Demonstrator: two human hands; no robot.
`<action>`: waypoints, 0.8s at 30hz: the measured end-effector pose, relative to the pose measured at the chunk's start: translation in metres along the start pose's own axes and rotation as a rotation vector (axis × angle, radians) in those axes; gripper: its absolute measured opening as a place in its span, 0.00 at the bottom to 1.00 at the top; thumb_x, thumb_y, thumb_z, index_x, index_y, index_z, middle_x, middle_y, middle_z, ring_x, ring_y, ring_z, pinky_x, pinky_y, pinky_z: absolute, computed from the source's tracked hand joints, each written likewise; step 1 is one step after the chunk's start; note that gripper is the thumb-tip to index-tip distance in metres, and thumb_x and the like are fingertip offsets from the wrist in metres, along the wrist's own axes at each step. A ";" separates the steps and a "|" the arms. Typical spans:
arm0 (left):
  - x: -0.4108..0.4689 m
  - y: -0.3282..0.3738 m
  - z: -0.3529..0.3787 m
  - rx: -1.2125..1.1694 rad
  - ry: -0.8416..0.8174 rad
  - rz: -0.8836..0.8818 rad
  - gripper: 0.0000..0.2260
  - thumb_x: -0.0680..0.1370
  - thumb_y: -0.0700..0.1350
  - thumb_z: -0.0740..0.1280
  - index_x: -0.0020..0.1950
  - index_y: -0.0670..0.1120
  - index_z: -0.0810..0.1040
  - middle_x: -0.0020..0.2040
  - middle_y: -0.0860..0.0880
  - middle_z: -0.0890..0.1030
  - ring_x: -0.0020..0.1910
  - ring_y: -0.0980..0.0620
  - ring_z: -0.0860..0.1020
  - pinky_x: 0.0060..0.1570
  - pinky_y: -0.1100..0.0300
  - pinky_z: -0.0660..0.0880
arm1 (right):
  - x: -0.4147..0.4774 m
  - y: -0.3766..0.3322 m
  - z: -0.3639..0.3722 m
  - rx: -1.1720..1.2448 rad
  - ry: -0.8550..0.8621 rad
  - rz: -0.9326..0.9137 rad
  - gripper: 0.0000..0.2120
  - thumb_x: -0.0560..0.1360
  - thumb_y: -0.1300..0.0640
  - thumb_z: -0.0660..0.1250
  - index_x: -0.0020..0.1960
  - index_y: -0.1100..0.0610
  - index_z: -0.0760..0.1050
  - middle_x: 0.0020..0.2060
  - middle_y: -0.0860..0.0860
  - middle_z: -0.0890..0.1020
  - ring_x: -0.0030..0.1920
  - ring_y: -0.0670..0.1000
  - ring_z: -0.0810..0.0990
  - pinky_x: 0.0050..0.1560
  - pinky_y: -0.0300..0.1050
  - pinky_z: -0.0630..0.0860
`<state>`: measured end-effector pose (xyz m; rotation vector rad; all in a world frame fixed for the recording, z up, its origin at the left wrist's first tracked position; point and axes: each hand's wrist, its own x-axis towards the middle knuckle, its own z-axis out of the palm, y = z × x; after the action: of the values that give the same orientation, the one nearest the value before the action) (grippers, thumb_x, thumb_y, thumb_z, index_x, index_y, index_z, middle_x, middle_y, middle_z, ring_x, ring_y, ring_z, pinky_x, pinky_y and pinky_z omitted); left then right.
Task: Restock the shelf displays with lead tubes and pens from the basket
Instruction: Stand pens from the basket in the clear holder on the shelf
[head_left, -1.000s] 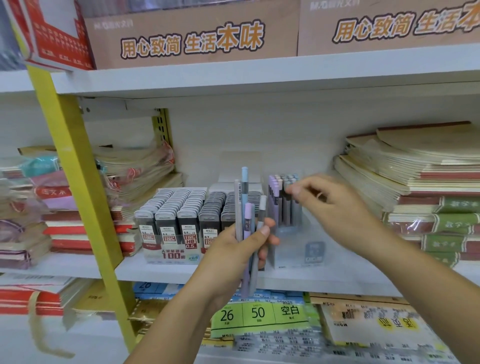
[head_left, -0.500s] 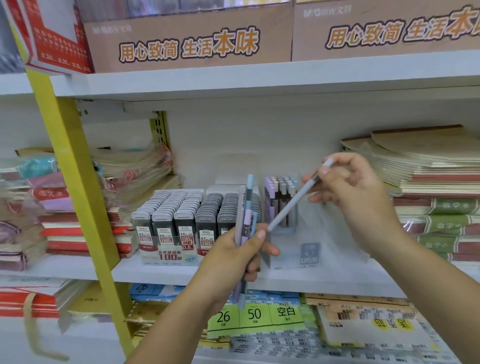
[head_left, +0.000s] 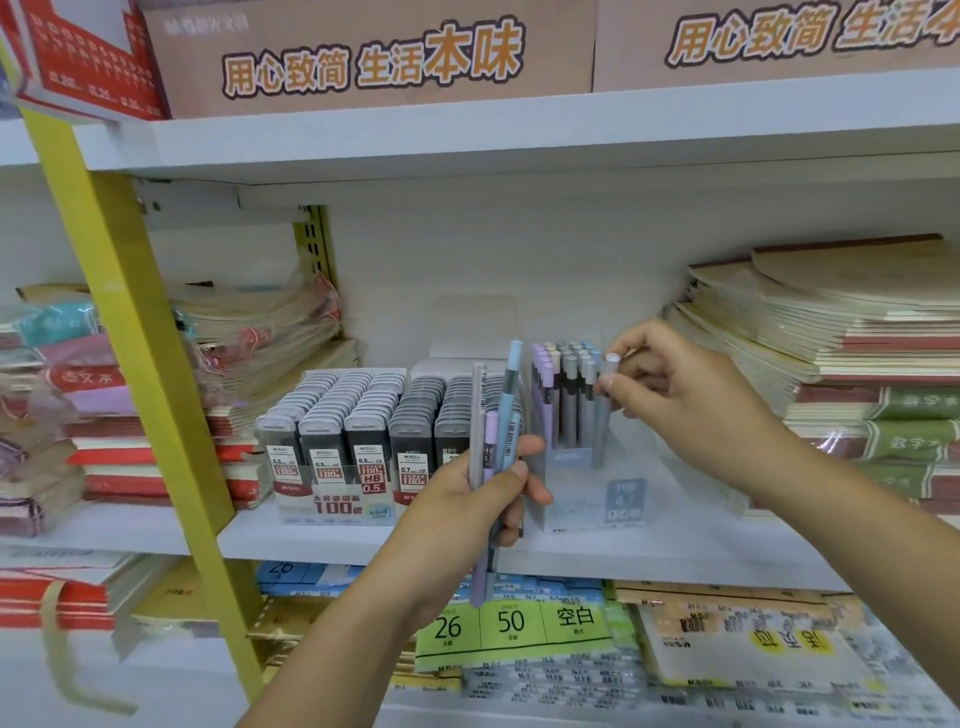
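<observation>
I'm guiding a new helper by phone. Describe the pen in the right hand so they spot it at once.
On the middle white shelf, right of the lead tube display, stands a clear pen holder. The grey pen is rightmost in it, the only one pinched at its top by the right hand.

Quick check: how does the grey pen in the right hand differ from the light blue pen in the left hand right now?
The grey pen is pinched alone at its top by the right hand; the light blue pen is gripped mid-body by the left hand, within a bundle. The grey pen's lower end stands inside the clear display box; the light blue pen is outside it, in front. Both are roughly upright.
</observation>
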<state>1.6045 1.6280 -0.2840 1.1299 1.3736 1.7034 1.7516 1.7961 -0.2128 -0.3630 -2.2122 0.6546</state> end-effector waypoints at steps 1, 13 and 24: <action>0.000 0.000 -0.001 0.000 -0.008 0.001 0.10 0.84 0.43 0.61 0.60 0.52 0.81 0.41 0.49 0.83 0.33 0.56 0.72 0.34 0.64 0.72 | 0.001 0.000 0.001 -0.006 0.001 -0.003 0.08 0.75 0.52 0.69 0.48 0.44 0.70 0.39 0.44 0.84 0.41 0.44 0.82 0.49 0.54 0.80; -0.003 0.002 -0.004 -0.025 -0.024 -0.013 0.10 0.84 0.44 0.61 0.62 0.49 0.79 0.47 0.46 0.86 0.36 0.55 0.76 0.38 0.63 0.75 | 0.012 0.021 0.013 -0.142 0.036 0.019 0.13 0.74 0.59 0.72 0.49 0.42 0.75 0.44 0.44 0.69 0.44 0.41 0.71 0.44 0.25 0.65; -0.004 0.014 0.011 -0.022 -0.145 -0.065 0.17 0.78 0.50 0.67 0.62 0.43 0.79 0.49 0.45 0.87 0.37 0.54 0.83 0.43 0.59 0.81 | -0.022 -0.039 0.022 0.274 -0.271 0.125 0.07 0.77 0.53 0.67 0.53 0.48 0.82 0.47 0.45 0.82 0.45 0.37 0.80 0.44 0.24 0.70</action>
<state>1.6168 1.6261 -0.2708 1.1600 1.2845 1.5551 1.7473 1.7471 -0.2166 -0.2862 -2.3231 1.1170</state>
